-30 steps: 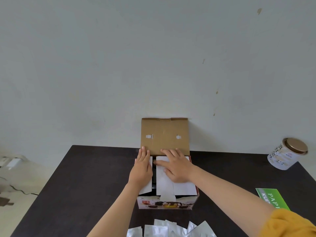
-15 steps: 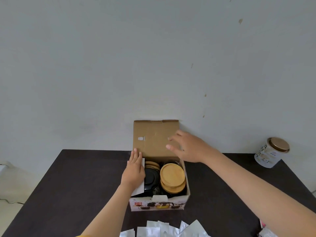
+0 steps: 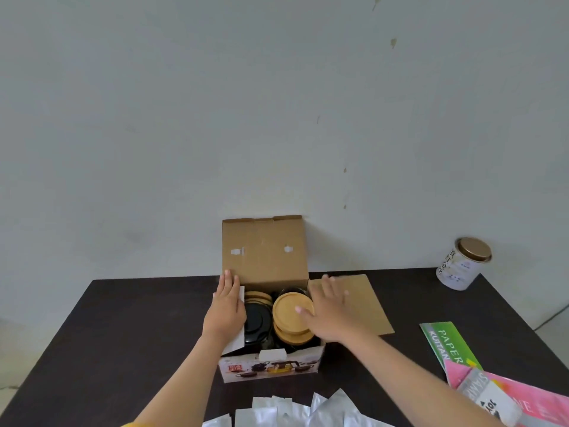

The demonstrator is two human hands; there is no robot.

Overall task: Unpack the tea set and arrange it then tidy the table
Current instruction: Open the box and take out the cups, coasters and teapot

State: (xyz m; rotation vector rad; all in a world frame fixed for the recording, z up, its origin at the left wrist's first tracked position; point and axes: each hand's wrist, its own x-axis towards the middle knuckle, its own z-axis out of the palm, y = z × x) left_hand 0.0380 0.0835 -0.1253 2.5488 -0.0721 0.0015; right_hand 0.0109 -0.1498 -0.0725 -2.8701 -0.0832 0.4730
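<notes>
The tea set box (image 3: pixel 271 366) stands open on the dark table (image 3: pixel 138 334), its brown lid (image 3: pixel 264 251) upright against the wall. Inside lie stacked round wooden lids (image 3: pixel 289 309) and a black glossy piece (image 3: pixel 257 322). My left hand (image 3: pixel 226 309) lies flat on the white left flap (image 3: pixel 235 343), at the box's left edge. My right hand (image 3: pixel 332 315) is spread over the box's right edge, on the brown right flap (image 3: pixel 369 303), which lies folded out flat on the table. Neither hand holds anything.
Several silver sachets (image 3: pixel 292 411) lie at the near table edge. A white tin with a gold lid (image 3: pixel 462 266) stands tilted at the far right. A green paper booklet (image 3: pixel 446 340) and pink packets (image 3: pixel 523 399) lie at the near right.
The inner flaps, shut a second ago, have been opened. My right hand went up to the lid, then swung the right flap out flat. My left hand pushed the left flap aside.
</notes>
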